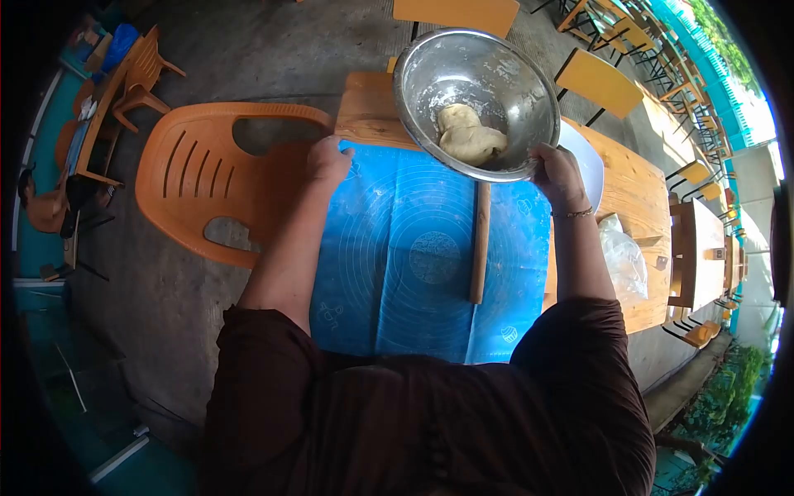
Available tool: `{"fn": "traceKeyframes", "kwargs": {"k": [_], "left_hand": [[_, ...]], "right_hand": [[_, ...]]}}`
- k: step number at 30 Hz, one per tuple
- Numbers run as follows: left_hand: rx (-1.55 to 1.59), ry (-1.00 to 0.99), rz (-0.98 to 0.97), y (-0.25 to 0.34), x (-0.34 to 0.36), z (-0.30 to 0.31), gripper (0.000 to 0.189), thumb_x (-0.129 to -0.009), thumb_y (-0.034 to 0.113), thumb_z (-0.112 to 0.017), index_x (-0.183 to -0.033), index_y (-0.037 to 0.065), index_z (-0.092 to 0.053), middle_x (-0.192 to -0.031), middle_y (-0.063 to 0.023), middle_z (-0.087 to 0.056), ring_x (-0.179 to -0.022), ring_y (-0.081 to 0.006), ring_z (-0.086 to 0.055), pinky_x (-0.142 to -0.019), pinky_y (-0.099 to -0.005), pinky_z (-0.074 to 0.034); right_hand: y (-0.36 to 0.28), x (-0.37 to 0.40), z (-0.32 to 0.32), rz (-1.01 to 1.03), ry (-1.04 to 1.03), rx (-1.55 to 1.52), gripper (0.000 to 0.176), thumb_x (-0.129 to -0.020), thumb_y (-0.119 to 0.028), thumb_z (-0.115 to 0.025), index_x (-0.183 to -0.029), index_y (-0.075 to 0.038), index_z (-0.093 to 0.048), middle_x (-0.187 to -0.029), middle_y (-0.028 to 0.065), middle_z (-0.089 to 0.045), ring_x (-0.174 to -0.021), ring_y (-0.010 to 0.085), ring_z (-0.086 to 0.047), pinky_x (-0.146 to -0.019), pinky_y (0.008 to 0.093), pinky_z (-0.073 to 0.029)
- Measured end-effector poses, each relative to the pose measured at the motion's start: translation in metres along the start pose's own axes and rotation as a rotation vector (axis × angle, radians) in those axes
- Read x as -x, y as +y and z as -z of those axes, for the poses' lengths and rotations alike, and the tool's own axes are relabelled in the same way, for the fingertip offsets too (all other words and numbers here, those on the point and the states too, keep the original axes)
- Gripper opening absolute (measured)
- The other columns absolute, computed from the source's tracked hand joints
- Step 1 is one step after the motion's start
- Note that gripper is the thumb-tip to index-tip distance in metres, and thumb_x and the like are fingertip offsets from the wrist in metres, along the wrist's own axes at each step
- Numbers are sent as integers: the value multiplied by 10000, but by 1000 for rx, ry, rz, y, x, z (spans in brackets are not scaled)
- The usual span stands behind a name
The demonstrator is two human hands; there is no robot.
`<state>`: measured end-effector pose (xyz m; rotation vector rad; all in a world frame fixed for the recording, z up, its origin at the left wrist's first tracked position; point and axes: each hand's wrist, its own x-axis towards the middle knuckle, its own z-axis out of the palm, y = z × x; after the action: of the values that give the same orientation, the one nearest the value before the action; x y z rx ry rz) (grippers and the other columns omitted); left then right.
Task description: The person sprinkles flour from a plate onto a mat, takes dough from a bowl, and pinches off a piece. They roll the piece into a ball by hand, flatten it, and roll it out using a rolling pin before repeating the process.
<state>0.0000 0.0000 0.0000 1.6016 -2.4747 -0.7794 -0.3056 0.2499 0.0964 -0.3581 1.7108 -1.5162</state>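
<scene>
Dough (471, 139) lies as a lumpy mass inside the metal bowl (528, 99), which we see at the far edge of the blue mat (356, 248). Our right hand (562, 175) is clamped on the bowl's near right rim. Our left hand (328, 161) is at the mat's far left corner; its fingers show poorly, so we cannot tell whether they pinch it. On the mat, right of centre, we have a rolling pin (480, 248), its far end meeting the bowl's rim in our view. Beside the mat, a clear plastic bag (622, 258) rests on the wooden table (645, 202). An orange chair (186, 161) stands on our left.
</scene>
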Motion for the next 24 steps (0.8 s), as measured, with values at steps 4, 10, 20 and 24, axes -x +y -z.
{"fn": "traceKeyframes", "kwargs": {"k": [4, 10, 20, 24], "left_hand": [[203, 64, 124, 17, 26, 16, 659, -791, 395, -748, -1283, 21, -519, -1241, -219, -592, -1131, -364, -589, -957, -418, -472], [338, 6, 184, -54, 92, 23, 670, -764, 404, -775, -1198, -43, -528, -1156, -227, -596, -1056, -313, -611, -910, -386, -484], [256, -26, 260, -74, 238, 18, 291, -893, 257, -653, -1006, -6, -597, -929, -169, -649, -865, -280, -648, -801, -386, -498], [269, 85, 235, -93, 260, 12, 213, -922, 212, -610, -983, 8, -612, -892, -167, -654, -844, -292, -660, -776, -396, -500]], "right_hand": [[-13, 36, -22, -15, 16, 67, 209, -844, -33, -515, -987, 114, -560, -709, 119, -598, -520, 201, -576, -483, 307, -480], [21, 57, -83, -101, -111, -87, 211, -803, 12, -546, -951, 162, -554, -673, 128, -594, -435, 178, -561, -369, 269, -468], [49, 41, -115, -12, -143, -89, 260, -816, -12, -553, -1001, 169, -543, -776, 175, -613, -545, 229, -641, -410, 287, -540], [34, 56, -115, -106, -234, -84, 335, -952, -155, -530, -1139, 120, -501, -904, 183, -617, -712, 221, -671, -538, 284, -582]]}}
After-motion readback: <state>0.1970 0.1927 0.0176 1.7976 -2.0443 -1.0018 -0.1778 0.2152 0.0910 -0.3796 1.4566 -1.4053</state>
